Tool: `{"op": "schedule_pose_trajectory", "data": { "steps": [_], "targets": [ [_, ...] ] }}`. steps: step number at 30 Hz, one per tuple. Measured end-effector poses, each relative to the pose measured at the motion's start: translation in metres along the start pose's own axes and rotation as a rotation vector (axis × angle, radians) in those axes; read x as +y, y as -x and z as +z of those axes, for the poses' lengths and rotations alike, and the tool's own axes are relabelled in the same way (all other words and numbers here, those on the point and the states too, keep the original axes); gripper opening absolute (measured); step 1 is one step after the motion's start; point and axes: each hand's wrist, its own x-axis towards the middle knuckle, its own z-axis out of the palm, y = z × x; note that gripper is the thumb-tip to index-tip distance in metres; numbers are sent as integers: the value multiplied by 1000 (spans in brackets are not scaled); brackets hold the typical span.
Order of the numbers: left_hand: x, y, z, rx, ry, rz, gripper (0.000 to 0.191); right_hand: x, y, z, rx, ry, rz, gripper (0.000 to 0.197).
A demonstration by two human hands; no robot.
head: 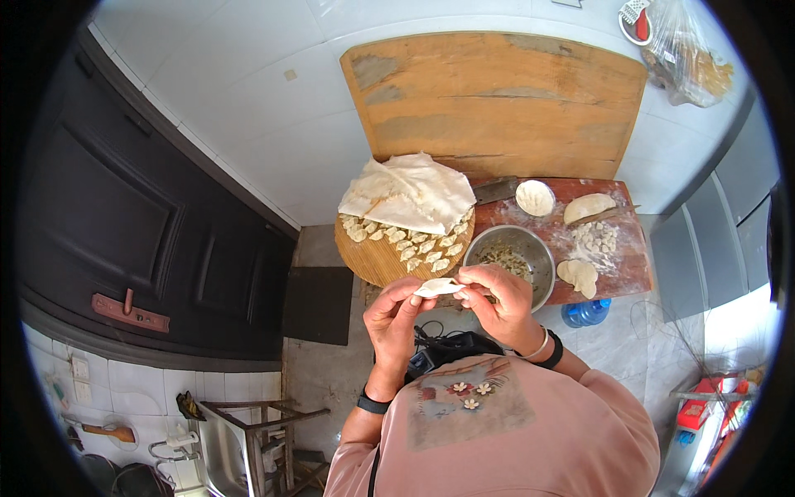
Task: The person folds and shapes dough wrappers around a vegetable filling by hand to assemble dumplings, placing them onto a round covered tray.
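A folded dumpling (438, 287) is held up between my two hands, above the table's near edge. My left hand (394, 310) pinches one end with thumb and fingers. At the other end, my right hand (500, 298) grips the dough edge. Just beyond my right hand stands a steel bowl (546, 255) with chopped filling (512, 258). Several shaped dumplings (428, 246) lie on a round wooden board (366, 258), partly under a white cloth (410, 189). Flat dough wrappers (579, 276) are stacked to the bowl's right.
On the red-brown table (497, 214) are a cleaver (495, 190), a bowl of flour (535, 197), a dough piece (590, 207) and small cut dough pieces (596, 237). A large wooden board (497, 99) leans on the wall. A blue water bottle (586, 313) stands below.
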Motion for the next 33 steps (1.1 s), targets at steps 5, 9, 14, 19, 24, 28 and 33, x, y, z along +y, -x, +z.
{"op": "schedule_pose_trajectory", "data": {
  "steps": [5,9,14,19,24,28,33],
  "targets": [
    [6,0,3,-37,-94,59,10,0,2,-3,-13,-268,231,30],
    [5,1,3,-55,-147,115,9,5,4,-1,-12,-349,240,34],
    [10,4,9,15,-261,93,8,4,0,-2,-81,-461,278,35],
    [13,5,12,-5,-267,106,20,12,2,-5,-175,-424,216,31],
    [17,3,13,-109,-324,83,30,10,1,-12,-189,-392,220,26],
    [28,4,19,-160,-693,196,31,8,0,-13,-183,-241,172,22],
    [24,7,20,-88,-830,248,25,-4,-5,-7,-132,39,-11,20]
  ]
}}
